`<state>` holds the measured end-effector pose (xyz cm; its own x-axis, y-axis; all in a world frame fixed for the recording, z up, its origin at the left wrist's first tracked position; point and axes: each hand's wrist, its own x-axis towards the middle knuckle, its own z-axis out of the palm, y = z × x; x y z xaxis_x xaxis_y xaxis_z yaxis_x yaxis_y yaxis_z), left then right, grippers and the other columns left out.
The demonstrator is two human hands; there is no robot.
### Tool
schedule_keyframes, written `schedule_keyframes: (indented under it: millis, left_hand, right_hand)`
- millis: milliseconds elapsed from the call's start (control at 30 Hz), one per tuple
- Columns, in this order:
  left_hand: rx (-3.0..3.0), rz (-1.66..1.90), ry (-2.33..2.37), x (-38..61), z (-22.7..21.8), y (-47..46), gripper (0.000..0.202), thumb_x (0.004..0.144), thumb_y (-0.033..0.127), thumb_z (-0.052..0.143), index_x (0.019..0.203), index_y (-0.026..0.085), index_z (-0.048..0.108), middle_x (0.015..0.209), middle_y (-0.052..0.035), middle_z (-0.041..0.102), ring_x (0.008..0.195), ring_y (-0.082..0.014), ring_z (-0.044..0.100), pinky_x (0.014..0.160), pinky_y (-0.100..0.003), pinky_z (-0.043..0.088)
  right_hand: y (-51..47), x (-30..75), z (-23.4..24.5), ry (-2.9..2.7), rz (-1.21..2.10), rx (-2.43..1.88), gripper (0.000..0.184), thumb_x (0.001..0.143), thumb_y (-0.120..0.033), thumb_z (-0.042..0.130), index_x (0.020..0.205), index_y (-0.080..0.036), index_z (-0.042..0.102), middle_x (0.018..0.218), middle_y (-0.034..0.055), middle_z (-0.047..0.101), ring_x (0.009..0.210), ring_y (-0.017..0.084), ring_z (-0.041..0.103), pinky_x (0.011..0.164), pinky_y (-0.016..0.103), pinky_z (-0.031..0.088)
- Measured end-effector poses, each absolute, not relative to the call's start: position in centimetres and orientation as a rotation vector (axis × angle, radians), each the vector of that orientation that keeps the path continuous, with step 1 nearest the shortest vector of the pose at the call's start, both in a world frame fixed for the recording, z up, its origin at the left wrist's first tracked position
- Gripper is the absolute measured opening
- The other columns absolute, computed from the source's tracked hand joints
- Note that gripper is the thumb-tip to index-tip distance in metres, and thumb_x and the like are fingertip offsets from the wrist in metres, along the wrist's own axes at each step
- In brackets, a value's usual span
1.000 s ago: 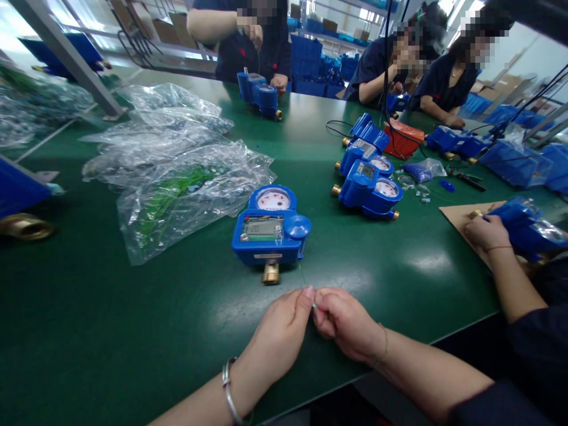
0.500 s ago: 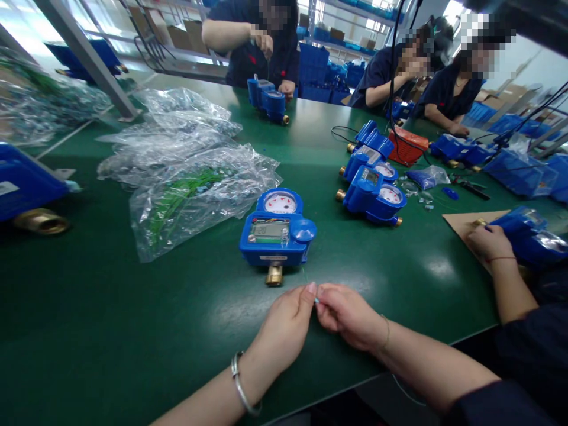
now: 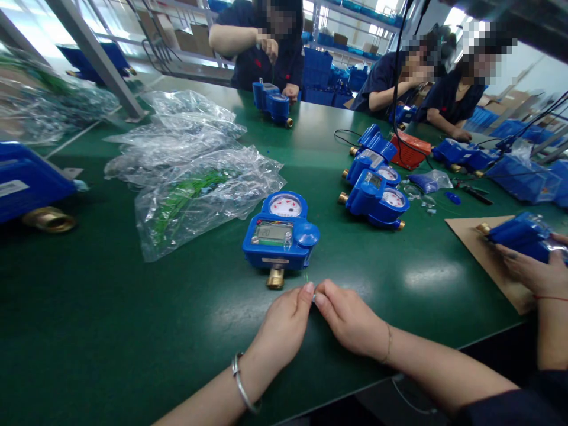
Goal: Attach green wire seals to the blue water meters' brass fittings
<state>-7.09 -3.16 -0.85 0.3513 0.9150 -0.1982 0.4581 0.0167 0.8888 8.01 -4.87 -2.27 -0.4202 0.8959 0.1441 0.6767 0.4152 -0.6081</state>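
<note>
Pale-blue tag point(image 3: 315, 298) sits pinched between my left hand point(image 3: 286, 324) and right hand point(image 3: 355, 322), grip closed; working it seemingly calls for steadiness next.

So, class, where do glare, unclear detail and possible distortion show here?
Head view: bright glare on the green table and front plastic bag; head view: pale piece between left hand and right hand indistinct; head view: metal post slants, perhaps lens distortion.
</note>
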Motion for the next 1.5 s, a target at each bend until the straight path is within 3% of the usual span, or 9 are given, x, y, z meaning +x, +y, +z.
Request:
schedule_keyframes:
  millis: [133, 367, 500, 600, 867, 1000, 1100, 1333, 1500]
  left_hand:
    - [1.574, 0.585, 1.286, -6.9, -1.1, -3.1, 0.042, 0.088, 0.046, 0.031, 0.065, 0.019, 0.053, 0.069, -0.0029, 0.061, 0.065, -0.0176, 0.054, 0.062, -0.027, 0.042]
    - [1.641, 0.579, 1.306, -7.2, -0.8, -2.8, 0.045, 0.090, 0.046, 0.028, 0.064, 0.019, 0.053, 0.068, -0.0027, 0.062, 0.066, -0.0180, 0.056, 0.062, -0.027, 0.042]
    - [1.591, 0.600, 1.279, -7.2, -1.0, -2.8, 0.043, 0.090, 0.046, 0.031, 0.069, 0.019, 0.057, 0.073, -0.0030, 0.064, 0.068, -0.0183, 0.057, 0.062, -0.027, 0.043]
    - [1.550, 0.628, 1.301, -6.9, -0.9, -2.9, 0.044, 0.089, 0.047, 0.031, 0.063, 0.019, 0.052, 0.068, -0.0020, 0.062, 0.063, -0.0175, 0.054, 0.058, -0.026, 0.041]
    - [1.618, 0.615, 1.298, -7.2, -0.8, -2.5, 0.045, 0.089, 0.046, 0.029, 0.062, 0.019, 0.053, 0.067, -0.0026, 0.061, 0.065, -0.0178, 0.055, 0.061, -0.027, 0.041]
    - [1.596, 0.628, 1.333, -7.0, -0.7, -2.6, 0.045, 0.089, 0.046, 0.028, 0.065, 0.019, 0.054, 0.069, -0.0029, 0.062, 0.066, -0.0183, 0.055, 0.061, -0.027, 0.041]
    - [1.551, 0.644, 1.379, -6.7, -0.7, -2.7, 0.045, 0.089, 0.048, 0.029, 0.061, 0.019, 0.050, 0.066, -0.0017, 0.060, 0.062, -0.0175, 0.052, 0.057, -0.027, 0.039]
    - [1.540, 0.665, 1.320, -7.0, -1.2, -2.2, 0.045, 0.089, 0.047, 0.029, 0.060, 0.019, 0.050, 0.064, -0.0008, 0.058, 0.064, -0.0174, 0.052, 0.062, -0.027, 0.040]
    - [1.467, 0.695, 1.323, -7.0, -1.3, -2.2, 0.043, 0.088, 0.048, 0.032, 0.064, 0.018, 0.052, 0.066, -0.0009, 0.056, 0.063, -0.0171, 0.050, 0.059, -0.027, 0.038]
  right_hand:
    - [-4.7, 8.6, -2.4, -2.417, 0.135, -1.179, 0.022, 0.090, -0.023, 0.038, 0.080, -0.014, 0.057, 0.067, 0.0061, 0.055, 0.062, 0.017, 0.049, 0.059, 0.028, 0.038]
    - [-3.9, 7.3, -1.9, -2.112, 0.754, -1.290, 0.042, 0.095, -0.025, 0.023, 0.073, -0.014, 0.057, 0.041, -0.0087, 0.044, 0.036, 0.009, 0.037, 0.040, 0.019, 0.033]
    - [-4.0, 8.0, -2.0, -2.349, 0.284, -1.284, 0.026, 0.093, -0.024, 0.033, 0.088, -0.013, 0.056, 0.070, 0.0059, 0.058, 0.063, 0.016, 0.051, 0.059, 0.027, 0.038]
    - [-3.7, 8.7, -2.3, -2.528, 0.002, -1.117, 0.026, 0.092, -0.025, 0.034, 0.086, -0.013, 0.056, 0.069, 0.0069, 0.054, 0.064, 0.018, 0.046, 0.060, 0.031, 0.034]
    - [-3.6, 7.2, -2.5, -2.038, 1.139, -1.353, 0.037, 0.096, -0.027, 0.014, 0.076, -0.018, 0.044, 0.044, -0.0069, 0.036, 0.038, 0.010, 0.035, 0.044, 0.022, 0.030]
    - [-3.9, 8.0, -2.5, -2.276, 0.586, -1.344, 0.027, 0.094, -0.030, 0.028, 0.089, -0.015, 0.049, 0.069, 0.0049, 0.056, 0.062, 0.016, 0.050, 0.058, 0.027, 0.037]
    - [-3.4, 8.8, -2.8, -2.473, 0.157, -1.213, 0.024, 0.090, -0.026, 0.034, 0.083, -0.015, 0.054, 0.070, 0.0077, 0.055, 0.065, 0.018, 0.046, 0.061, 0.031, 0.034]
    - [-2.5, 6.9, -2.5, -1.941, 1.251, -1.375, 0.032, 0.089, -0.024, 0.022, 0.070, -0.018, 0.048, 0.043, -0.0052, 0.037, 0.039, 0.011, 0.034, 0.046, 0.023, 0.028]
    - [-2.8, 7.9, -2.6, -2.401, 0.325, -1.302, 0.025, 0.091, -0.027, 0.033, 0.082, -0.015, 0.053, 0.069, 0.0058, 0.053, 0.063, 0.017, 0.045, 0.058, 0.029, 0.032]
